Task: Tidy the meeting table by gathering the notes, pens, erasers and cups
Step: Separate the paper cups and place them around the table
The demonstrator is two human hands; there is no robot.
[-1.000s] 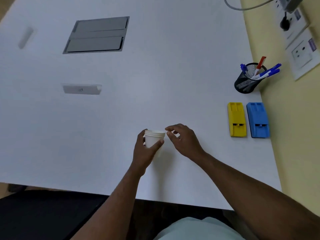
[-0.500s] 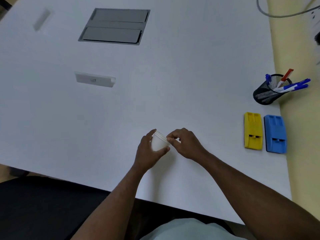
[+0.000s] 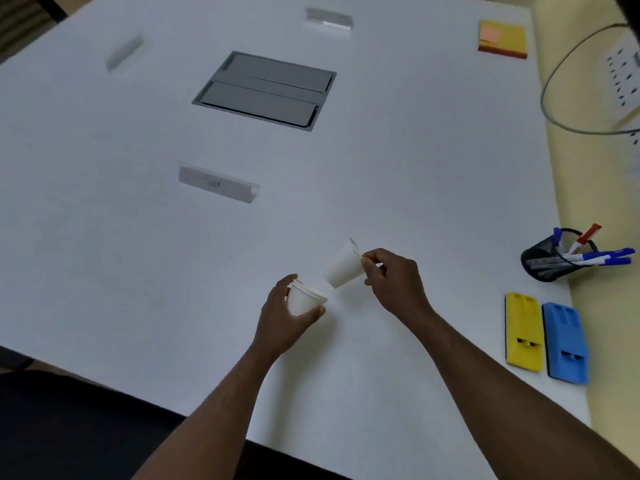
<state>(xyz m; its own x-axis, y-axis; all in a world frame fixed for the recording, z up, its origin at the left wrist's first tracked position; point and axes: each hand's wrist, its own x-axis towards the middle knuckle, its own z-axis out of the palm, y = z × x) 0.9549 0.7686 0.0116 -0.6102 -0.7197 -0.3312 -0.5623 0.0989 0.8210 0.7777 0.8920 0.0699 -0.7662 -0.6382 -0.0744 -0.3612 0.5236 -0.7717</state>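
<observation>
The left hand (image 3: 280, 320) curls round a stack of white cups (image 3: 304, 300) just above the table (image 3: 398, 161), while the right hand (image 3: 393, 282) pinches the rim of a single cup (image 3: 343, 268), tilted and held just beside the stack, apart from it. Near the right edge a mesh holder (image 3: 542, 263) holds the pens (image 3: 602, 256), the yellow eraser (image 3: 523, 332) and blue eraser (image 3: 565, 342) lie side by side nearer the person, and the notes (image 3: 504, 38) sit at the far corner.
</observation>
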